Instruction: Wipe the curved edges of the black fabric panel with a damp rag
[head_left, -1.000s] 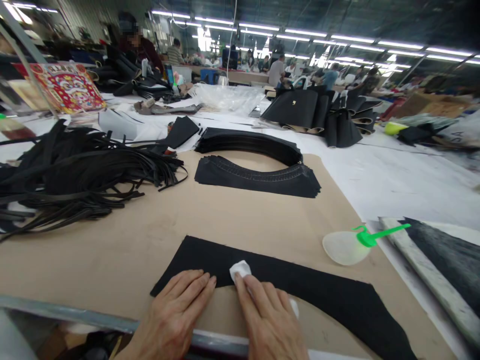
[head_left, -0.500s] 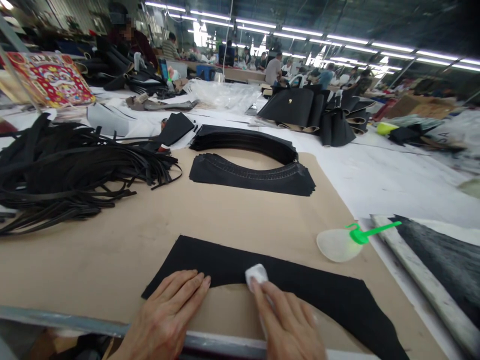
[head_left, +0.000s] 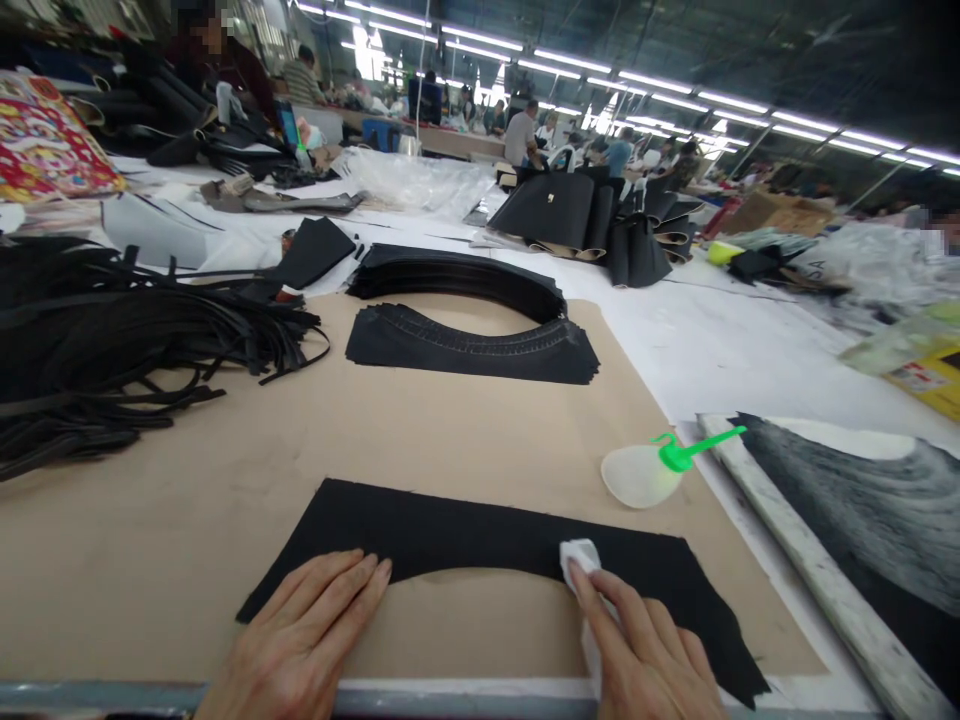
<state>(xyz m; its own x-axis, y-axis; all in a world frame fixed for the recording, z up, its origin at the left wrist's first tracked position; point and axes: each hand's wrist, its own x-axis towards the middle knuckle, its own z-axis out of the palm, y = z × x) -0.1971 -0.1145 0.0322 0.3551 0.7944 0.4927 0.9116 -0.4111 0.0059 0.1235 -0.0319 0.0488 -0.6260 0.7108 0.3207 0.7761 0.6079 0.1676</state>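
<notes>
A black curved fabric piece [head_left: 465, 535] lies flat on the brown board [head_left: 465, 430] in front of me. My left hand [head_left: 300, 625] rests with fingers laid flat on its left end, near the inner curved edge. Pinched in my right hand [head_left: 645, 640] is a folded white cloth [head_left: 580, 553], its tip pressed on the fabric along the curve, right of the middle. Part of the cloth is hidden under the fingers. Beyond the fabric to the right lies a clear squeeze bottle [head_left: 640, 476] with a green spout, tipped on its side.
Black strips [head_left: 135, 340] are heaped at the left. Two stacks of curved black pieces [head_left: 472, 345] lie farther back on the board. A stone slab [head_left: 810, 560] with black material beside it borders the right. Rolled black panels [head_left: 577, 215] stand behind, and people work at far tables.
My right hand has slid the white cloth rightward along the curved edge. My left hand still lies on the left end. The whole view has shifted slightly.
</notes>
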